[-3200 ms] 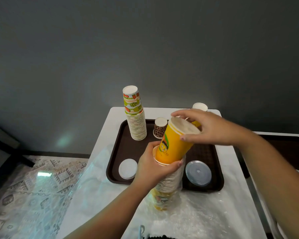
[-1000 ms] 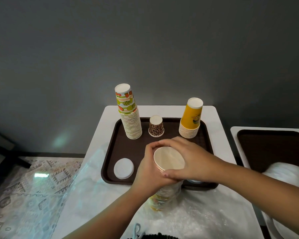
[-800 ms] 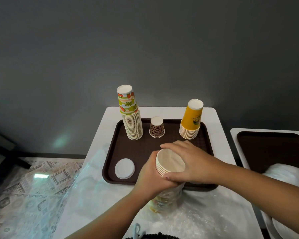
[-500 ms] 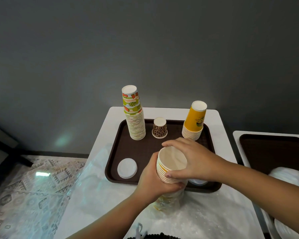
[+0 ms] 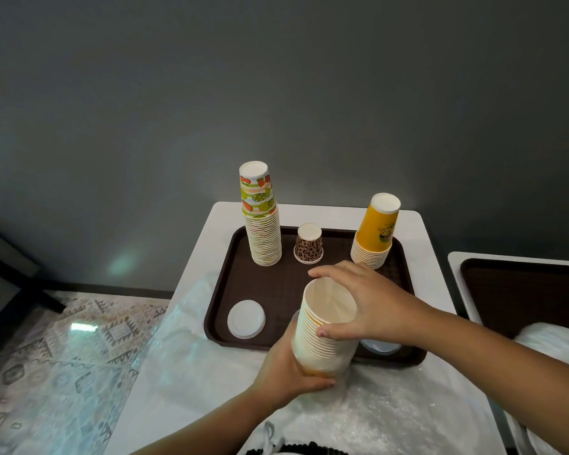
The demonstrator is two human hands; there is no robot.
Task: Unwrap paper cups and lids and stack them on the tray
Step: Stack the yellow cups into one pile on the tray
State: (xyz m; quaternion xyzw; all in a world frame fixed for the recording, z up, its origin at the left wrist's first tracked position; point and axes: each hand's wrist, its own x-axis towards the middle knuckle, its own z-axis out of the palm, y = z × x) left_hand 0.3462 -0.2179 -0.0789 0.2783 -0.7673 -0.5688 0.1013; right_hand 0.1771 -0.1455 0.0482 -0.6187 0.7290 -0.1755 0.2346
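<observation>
My left hand (image 5: 288, 369) grips the lower part of a nested stack of paper cups (image 5: 326, 330), fingers curled round its near side. My right hand (image 5: 365, 303) grips the upper part of the same stack, thumb on the near side, fingers over the far side of the top rim. Stack is tilted, open mouth up and toward me, held above the near edge of the brown tray (image 5: 276, 290). Cup rims white with thin orange lines; bottom of the stack shows orange.

On the tray, far left: tall upside-down stack of fruit-print cups (image 5: 260, 218). Just right of it, apart: one small upside-down leopard-print cup (image 5: 308, 243). Far right: shorter upside-down stack of yellow cups (image 5: 376, 233). Near left on the tray: white lid (image 5: 246, 318) lying flat. Near right, partly hidden behind the held stack and my right wrist: a clear lid (image 5: 380, 346), cannot tell more.

Tray sits on a white table (image 5: 418, 224). Clear plastic wrap (image 5: 184, 339) spread over the near part of the table and hanging off its left side. Bubbly clear plastic (image 5: 391, 418) near right under my arms.

Right: second table with another brown tray (image 5: 523, 290) and a white plastic-wrapped bundle (image 5: 552, 343) on it. Patterned rug (image 5: 63, 356) on the floor, left. Dark grey wall (image 5: 276, 93) behind.
</observation>
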